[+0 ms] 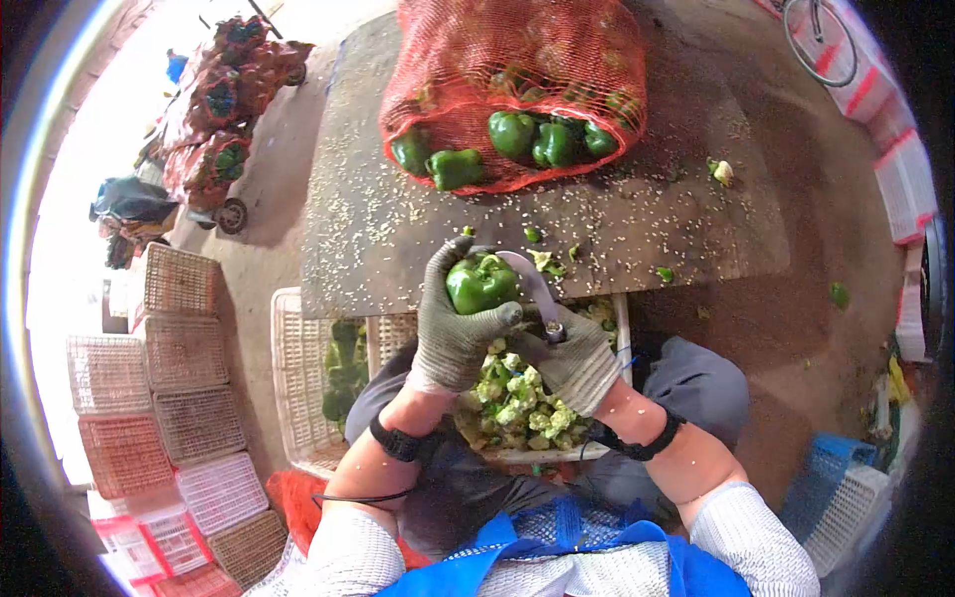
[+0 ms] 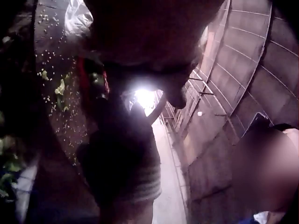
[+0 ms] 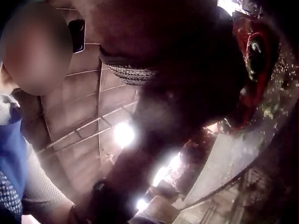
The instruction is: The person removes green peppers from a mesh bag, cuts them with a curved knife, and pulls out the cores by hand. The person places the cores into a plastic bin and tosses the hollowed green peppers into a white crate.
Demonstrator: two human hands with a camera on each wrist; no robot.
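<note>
In the head view my gloved left hand (image 1: 450, 333) holds a green bell pepper (image 1: 481, 285), its fingers behind it and the thumb in front. The pepper's stem end faces up. My gloved right hand (image 1: 575, 360) grips a knife with a curved blade (image 1: 534, 282), its tip close beside the pepper. Below both hands a white crate (image 1: 507, 456) holds a heap of pale green pepper cores (image 1: 527, 398). Both wrist views are dark; a gloved hand (image 2: 124, 158) shows as a silhouette in the left wrist view.
A red mesh sack (image 1: 517, 60) of green peppers lies on the tabletop (image 1: 686, 229), which is strewn with seeds and scraps. Another white crate (image 1: 298, 398) stands left of my knees. Stacked crates (image 1: 184, 348) line the far left, near a loaded cart (image 1: 214, 129).
</note>
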